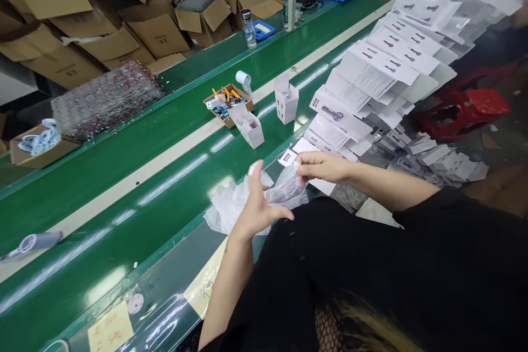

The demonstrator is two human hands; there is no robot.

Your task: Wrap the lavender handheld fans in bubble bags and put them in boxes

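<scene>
My right hand [324,168] pinches the end of a translucent plastic bag [285,184] at the edge of the green work surface. What the bag holds is too unclear to tell. My left hand [260,203] is beside the bag with thumb and fingers spread apart. Behind and around it lie more crumpled clear bags [226,206]. Beyond my hands, two open white boxes [252,133] stand on the green belt [173,170]. A small carton [229,119] with orange and blue parts is just behind the nearer box.
Overlapping printed white cartons [350,93] spread along the right, near a red stool [482,110]. Brown cardboard boxes [157,36] and a clear bottle [249,30] are across the belt. A grey handheld device [39,242] lies at left.
</scene>
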